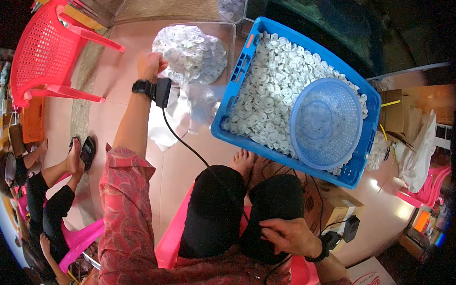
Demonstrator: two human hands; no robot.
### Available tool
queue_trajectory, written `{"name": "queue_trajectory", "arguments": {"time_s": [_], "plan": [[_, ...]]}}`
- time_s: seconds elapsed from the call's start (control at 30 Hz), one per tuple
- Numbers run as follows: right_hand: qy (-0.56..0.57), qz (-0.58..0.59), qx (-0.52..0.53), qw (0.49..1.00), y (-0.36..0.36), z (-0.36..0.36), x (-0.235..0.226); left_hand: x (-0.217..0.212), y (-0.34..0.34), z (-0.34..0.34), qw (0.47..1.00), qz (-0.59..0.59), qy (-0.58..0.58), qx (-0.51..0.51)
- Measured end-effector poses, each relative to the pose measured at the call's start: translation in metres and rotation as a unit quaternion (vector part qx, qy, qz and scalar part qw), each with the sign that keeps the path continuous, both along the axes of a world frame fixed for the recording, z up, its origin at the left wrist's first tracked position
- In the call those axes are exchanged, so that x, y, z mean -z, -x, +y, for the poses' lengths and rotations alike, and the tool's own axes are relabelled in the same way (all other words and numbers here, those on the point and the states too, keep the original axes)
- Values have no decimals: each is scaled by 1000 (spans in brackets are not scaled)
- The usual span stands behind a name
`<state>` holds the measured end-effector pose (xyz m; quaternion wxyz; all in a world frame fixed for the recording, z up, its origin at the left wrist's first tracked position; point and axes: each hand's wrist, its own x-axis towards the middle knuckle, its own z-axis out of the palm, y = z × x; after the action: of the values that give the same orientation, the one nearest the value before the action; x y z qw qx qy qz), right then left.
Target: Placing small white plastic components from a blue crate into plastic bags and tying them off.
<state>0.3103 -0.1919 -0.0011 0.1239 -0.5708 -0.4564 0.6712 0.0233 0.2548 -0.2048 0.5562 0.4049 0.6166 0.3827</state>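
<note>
My left hand [150,66] reaches forward, closed, at the left edge of a plastic bag [194,55] heaped with white pieces. What its fingers hold, if anything, is hidden. My right hand [291,236] rests on my right thigh with loosely bent fingers and nothing visible in it. In front of my knees, to the right of the bag, stands a blue crate [293,169] full of small white plastic parts [267,88]. A light blue round mesh basket [327,124] sits on the parts at the crate's right side.
A red plastic chair [42,50] stands at far left. Below it another person [55,190] sits with legs stretched out. A cardboard box [335,202] lies under the crate's near side. Black cables [196,154] run from my wrist devices across my lap. White sheeting [170,121] covers some floor.
</note>
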Motion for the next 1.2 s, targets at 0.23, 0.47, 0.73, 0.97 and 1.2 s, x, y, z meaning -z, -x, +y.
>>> {"name": "queue_trajectory", "arguments": {"time_s": [0.23,0.47,0.73,0.97,1.2], "plan": [[-26,-1,-11,1000,0,6,0,100,25,-76,985,-41,169,-16],[24,-10,-20,999,0,10,-6,102,-25,-127,985,-33,168,-5],[43,-3,3,999,4,6,-7,85,35,-126,986,-69,148,-20],[98,11,52,994,9,6,-13,13,63,-151,973,-199,117,-33],[6,-15,-15,1000,24,3,-23,-66,101,-205,939,-342,-25,23]]}}
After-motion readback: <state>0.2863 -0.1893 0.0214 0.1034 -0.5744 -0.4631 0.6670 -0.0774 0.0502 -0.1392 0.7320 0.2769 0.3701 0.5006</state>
